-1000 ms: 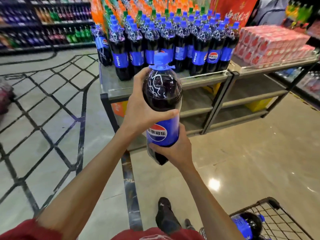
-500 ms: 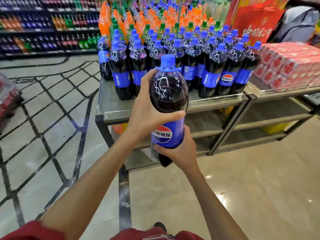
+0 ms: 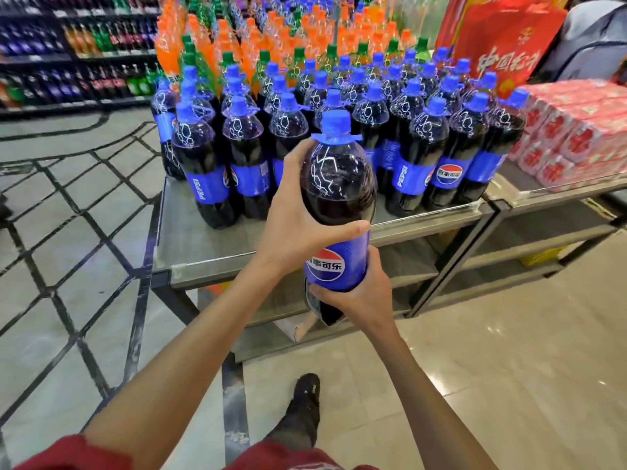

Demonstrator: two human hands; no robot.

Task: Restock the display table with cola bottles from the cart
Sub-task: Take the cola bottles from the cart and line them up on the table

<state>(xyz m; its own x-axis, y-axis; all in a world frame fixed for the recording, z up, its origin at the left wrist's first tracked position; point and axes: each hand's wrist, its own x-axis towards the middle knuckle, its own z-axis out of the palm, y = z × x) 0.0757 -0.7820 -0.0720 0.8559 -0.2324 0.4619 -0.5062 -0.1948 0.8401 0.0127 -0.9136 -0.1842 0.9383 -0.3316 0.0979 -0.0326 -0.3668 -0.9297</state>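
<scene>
Blue-capped, blue-labelled dark plastic cola bottle (image 3: 337, 212) upright in our grip above the grey metal display table (image 3: 203, 245): left hand (image 3: 295, 218) wrapped round its shoulder, right hand (image 3: 359, 293) curled under its base.

Held bottle (image 3: 339, 198), frame center, label: "百事可乐" on Pepsi globe. Left-front bottle (image 3: 203, 171): vertical "PEPSI". Right-front bottle (image 3: 417, 157): vertical "PEPSI". Bottle beside it (image 3: 461, 147): "百事可乐". Red banner (image 3: 502, 59), upper right: "中国红", last character unclear.
</scene>
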